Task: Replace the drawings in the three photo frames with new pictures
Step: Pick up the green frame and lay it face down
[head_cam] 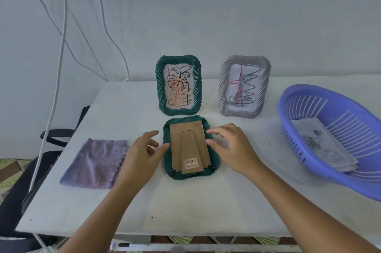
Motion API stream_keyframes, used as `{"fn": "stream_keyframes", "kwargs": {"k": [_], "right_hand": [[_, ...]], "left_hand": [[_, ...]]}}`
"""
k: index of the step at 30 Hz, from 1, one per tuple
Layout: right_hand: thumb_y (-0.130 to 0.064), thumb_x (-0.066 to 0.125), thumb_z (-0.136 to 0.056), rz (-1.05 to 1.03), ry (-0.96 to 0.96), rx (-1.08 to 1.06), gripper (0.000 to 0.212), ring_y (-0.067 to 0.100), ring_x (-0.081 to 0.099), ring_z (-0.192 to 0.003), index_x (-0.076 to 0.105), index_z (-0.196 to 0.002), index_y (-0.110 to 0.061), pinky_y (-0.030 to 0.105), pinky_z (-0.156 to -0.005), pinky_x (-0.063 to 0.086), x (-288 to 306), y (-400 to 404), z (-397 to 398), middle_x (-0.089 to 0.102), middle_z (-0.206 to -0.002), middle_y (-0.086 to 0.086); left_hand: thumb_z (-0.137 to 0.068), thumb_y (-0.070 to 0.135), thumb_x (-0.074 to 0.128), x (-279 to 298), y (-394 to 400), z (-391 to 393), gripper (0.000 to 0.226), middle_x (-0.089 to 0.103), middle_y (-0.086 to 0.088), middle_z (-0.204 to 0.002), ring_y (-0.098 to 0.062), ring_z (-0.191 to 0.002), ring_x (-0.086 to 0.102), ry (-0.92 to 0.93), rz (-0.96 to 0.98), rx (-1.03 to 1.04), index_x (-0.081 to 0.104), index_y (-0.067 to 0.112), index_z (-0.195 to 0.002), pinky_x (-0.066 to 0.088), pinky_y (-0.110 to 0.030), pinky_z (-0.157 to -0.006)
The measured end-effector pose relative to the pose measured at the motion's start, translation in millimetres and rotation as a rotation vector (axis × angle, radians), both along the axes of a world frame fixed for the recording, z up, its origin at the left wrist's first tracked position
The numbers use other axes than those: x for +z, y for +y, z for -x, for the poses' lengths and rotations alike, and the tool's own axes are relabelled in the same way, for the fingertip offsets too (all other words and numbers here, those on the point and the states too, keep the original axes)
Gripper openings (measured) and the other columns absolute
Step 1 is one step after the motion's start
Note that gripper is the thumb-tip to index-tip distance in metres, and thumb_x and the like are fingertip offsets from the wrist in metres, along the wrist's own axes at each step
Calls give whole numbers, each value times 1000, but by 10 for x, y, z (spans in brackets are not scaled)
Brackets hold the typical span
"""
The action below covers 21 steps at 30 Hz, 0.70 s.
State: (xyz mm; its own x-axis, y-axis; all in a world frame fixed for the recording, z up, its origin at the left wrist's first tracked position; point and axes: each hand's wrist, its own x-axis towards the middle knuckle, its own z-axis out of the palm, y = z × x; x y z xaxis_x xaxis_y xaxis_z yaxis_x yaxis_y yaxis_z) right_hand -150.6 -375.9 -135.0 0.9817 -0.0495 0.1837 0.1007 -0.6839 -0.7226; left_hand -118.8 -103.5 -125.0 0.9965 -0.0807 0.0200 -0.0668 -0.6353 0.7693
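Note:
A dark green photo frame (213, 155) lies face down in the middle of the white table (185, 207), its brown cardboard back (190, 145) with a barcode sticker facing up. My left hand (142, 151) hovers at its left edge, the thumb tip touching the frame's rim, fingers relaxed. My right hand (233, 147) is at the right edge, fingers spread and slightly bent over the rim, holding nothing. Behind stand a second green frame (158, 87) and a grey frame (223, 87), each upright with a scribbled drawing inside.
A purple cloth (97, 164) lies flat at the left of the table. A blue slotted plastic basket (309, 145) at the right holds a stack of pictures (323, 145). White cables (61, 56) hang down the wall at the left.

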Motion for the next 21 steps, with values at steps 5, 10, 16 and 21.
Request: {"fn": "stream_keyframes", "kwargs": {"k": [5, 10, 16, 21], "right_hand": [[-47, 80, -82, -119, 98, 196, 12, 5, 53, -114, 76, -90, -39, 26, -104, 38, 20, -32, 248, 60, -104, -18], [-56, 90, -64, -48, 179, 279, 33, 1, 44, -121, 76, -91, -41, 21, -107, 31, 69, -109, 242, 53, -112, -23], [-56, 92, -59, -47, 182, 286, 34, 5, 46, -121, 76, -87, -43, 33, -110, 35, 57, -99, 235, 51, -112, -25], [-55, 92, -59, -63, 197, 279, 32, 6, 47, -121, 77, -84, -42, 36, -109, 38, 60, -91, 211, 51, -111, -27]], "left_hand": [[-72, 62, 74, -43, 154, 306, 44, 57, 15, -120, 0, -114, 53, -10, 97, -173, 65, 48, -112, 43, -23, -95], [-57, 71, 81, -56, 182, 311, 45, 47, 25, -123, -1, -126, 39, 41, -20, -305, 72, 52, -97, 30, -19, -100], [-58, 63, 83, -64, 166, 292, 35, 48, 22, -122, -7, -126, 38, 54, -16, -296, 76, 51, -90, 32, -27, -103], [-59, 61, 83, -2, 155, 283, 32, 47, 22, -122, -1, -125, 36, 101, -31, -312, 76, 53, -89, 29, -12, -96]]}}
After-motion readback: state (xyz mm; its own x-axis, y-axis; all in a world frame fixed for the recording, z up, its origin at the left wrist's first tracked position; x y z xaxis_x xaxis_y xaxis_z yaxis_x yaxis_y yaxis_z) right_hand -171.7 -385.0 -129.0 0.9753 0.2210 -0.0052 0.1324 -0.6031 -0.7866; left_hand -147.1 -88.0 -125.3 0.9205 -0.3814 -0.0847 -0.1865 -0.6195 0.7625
